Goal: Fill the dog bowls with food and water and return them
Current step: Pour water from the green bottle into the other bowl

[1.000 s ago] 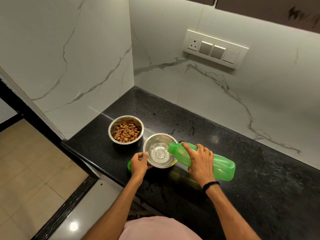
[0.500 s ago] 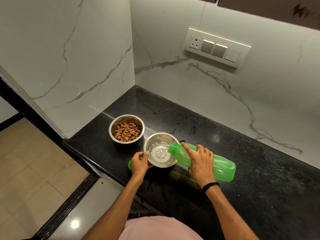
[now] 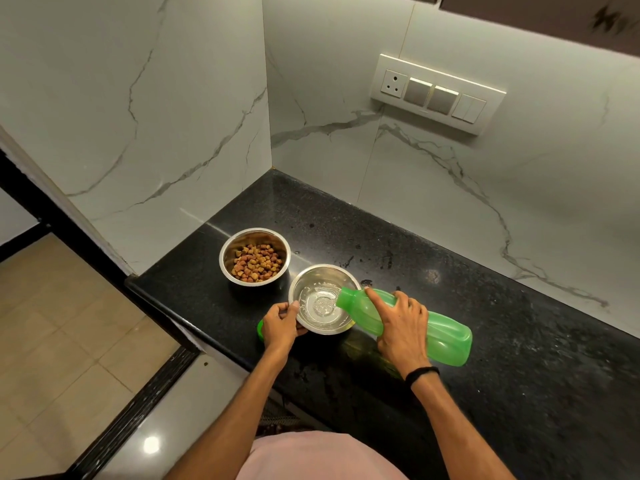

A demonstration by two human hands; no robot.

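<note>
Head view: two walls [image 3: 173,98] of glossy white marble-look tile with grey veins meet in a corner. Below them runs a counter [image 3: 519,341] of polished black speckled stone, wet-looking in patches, with a square front edge. To the left, lower down, lies a floor [image 3: 52,323] of matte beige tiles. A pink shirt [image 3: 318,455] fills the bottom edge.

A long rectangular switch plate [image 3: 438,93] of white plastic sits on the right wall.

The bottle [image 3: 446,336], translucent green plastic with a ribbed, rounded body, lies tipped nearly flat, its open mouth over the water bowl's right rim.

Two round steel bowls stand near the counter's left end, close but apart. The food bowl [image 3: 239,242] sits farther back and holds brown, lumpy kibble [image 3: 258,263]. The water bowl [image 3: 322,277], nearer the edge, holds shallow, rippling water [image 3: 322,306].

The right hand [image 3: 401,323] wraps the bottle's middle, index finger stretched along the neck. The left hand [image 3: 280,325] grips the water bowl's left rim, thumb on top.

A thin black band [image 3: 421,374] circles the right wrist. A green sliver [image 3: 259,329] of plastic shows beneath the left hand; its shape is hidden.
</note>
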